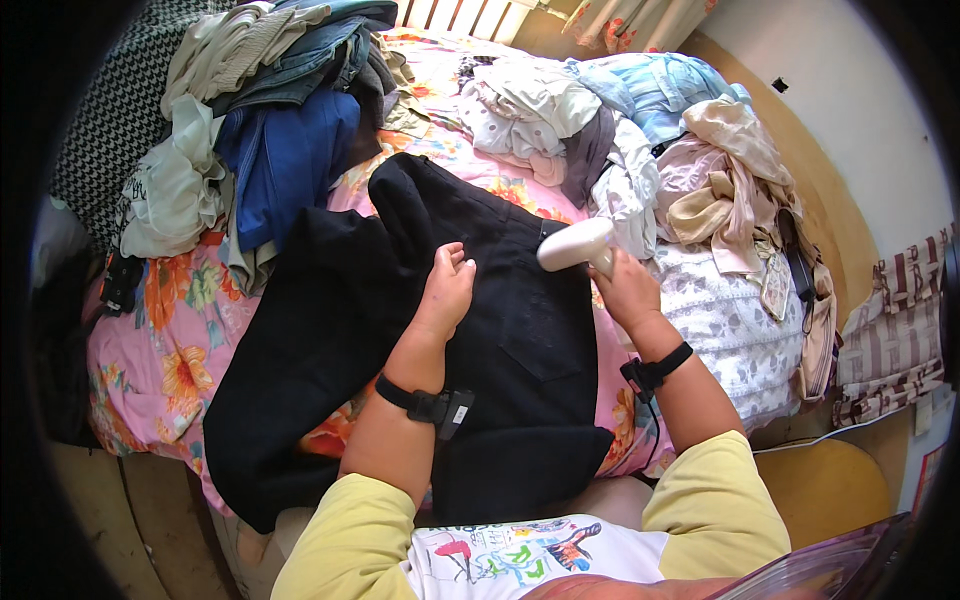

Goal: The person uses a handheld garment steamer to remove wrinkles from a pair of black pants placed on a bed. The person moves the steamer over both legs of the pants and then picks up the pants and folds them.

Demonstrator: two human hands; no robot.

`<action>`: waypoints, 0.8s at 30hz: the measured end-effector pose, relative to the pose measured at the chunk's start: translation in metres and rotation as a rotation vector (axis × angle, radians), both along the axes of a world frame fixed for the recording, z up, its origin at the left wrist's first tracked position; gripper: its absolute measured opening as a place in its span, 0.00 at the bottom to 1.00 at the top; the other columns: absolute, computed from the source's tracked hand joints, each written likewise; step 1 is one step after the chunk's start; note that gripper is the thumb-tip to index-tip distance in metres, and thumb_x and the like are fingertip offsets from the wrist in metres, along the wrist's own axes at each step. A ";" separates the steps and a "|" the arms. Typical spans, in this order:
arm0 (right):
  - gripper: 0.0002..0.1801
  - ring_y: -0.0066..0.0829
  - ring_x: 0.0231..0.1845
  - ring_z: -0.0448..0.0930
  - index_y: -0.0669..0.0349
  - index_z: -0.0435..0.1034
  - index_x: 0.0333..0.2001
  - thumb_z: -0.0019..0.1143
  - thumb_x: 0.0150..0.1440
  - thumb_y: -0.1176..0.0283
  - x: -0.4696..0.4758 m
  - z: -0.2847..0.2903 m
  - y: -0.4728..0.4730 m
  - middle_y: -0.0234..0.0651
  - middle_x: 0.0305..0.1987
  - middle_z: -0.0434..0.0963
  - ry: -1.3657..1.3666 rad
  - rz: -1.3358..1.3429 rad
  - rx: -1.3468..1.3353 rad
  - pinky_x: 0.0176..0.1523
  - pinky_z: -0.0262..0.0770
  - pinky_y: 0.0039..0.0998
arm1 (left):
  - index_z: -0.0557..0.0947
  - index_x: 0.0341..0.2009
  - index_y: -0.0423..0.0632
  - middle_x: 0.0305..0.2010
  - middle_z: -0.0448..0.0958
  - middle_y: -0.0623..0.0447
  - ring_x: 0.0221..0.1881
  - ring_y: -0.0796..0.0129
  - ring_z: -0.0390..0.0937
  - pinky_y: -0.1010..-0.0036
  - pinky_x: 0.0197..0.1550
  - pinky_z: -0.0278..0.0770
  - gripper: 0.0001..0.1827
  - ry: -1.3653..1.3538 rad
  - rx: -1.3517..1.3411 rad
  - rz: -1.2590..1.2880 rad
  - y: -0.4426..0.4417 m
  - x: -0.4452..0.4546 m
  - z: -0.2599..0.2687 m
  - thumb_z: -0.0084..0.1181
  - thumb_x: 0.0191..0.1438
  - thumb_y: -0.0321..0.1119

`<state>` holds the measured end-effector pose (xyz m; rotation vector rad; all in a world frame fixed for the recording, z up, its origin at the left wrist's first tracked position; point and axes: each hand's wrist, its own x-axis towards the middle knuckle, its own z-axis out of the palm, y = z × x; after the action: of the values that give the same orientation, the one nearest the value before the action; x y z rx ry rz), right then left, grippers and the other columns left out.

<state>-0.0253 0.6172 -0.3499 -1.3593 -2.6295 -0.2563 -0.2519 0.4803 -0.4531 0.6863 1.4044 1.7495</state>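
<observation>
Black trousers (540,315) lie spread over the pink floral bed cover, with a back pocket facing up and pale lint specks on the cloth. In my right hand (631,289) is a white handheld appliance (576,244) with a rounded, elongated head; its exact kind is unclear. That head hovers over or rests on the trousers' right edge near the waistband; the contact is hidden. My left hand (450,289) is over the middle of the trousers, fingers loosely curled and thumb close to them. Whether it pinches anything cannot be made out.
A heap of clothes (285,142) with jeans and blue cloth stands at the back left. More garments (540,112) lie at the back right, beside beige and pink clothing (720,180). Dark bands (431,409) circle both wrists; a cable hangs from the right one. A yellow stool (825,487) stands lower right.
</observation>
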 end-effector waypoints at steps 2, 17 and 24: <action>0.30 0.47 0.47 0.77 0.60 0.63 0.55 0.54 0.56 0.51 -0.017 -0.004 -0.010 0.45 0.44 0.77 0.016 0.080 -0.017 0.47 0.74 0.42 | 0.61 0.61 0.39 0.65 0.61 0.39 0.66 0.56 0.60 0.69 0.66 0.58 0.23 -0.058 0.038 0.038 0.002 -0.003 -0.002 0.44 0.62 0.29; 0.28 0.47 0.43 0.79 0.59 0.65 0.54 0.56 0.55 0.54 -0.077 -0.012 -0.022 0.46 0.43 0.78 -0.077 0.129 -0.005 0.44 0.75 0.44 | 0.50 0.68 0.40 0.72 0.48 0.39 0.73 0.50 0.45 0.60 0.71 0.42 0.30 -0.537 0.329 0.109 0.010 -0.018 -0.022 0.39 0.67 0.37; 0.30 0.47 0.47 0.79 0.59 0.63 0.58 0.56 0.56 0.55 -0.099 0.002 -0.002 0.44 0.47 0.78 -0.049 0.010 -0.045 0.47 0.75 0.43 | 0.50 0.68 0.39 0.73 0.47 0.39 0.74 0.51 0.43 0.61 0.72 0.41 0.31 -0.545 0.321 0.150 0.004 -0.022 -0.013 0.40 0.66 0.38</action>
<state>-0.1241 0.6154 -0.3481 -1.3699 -2.6973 -0.2342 -0.2739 0.4845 -0.4662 0.2302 0.8281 2.1020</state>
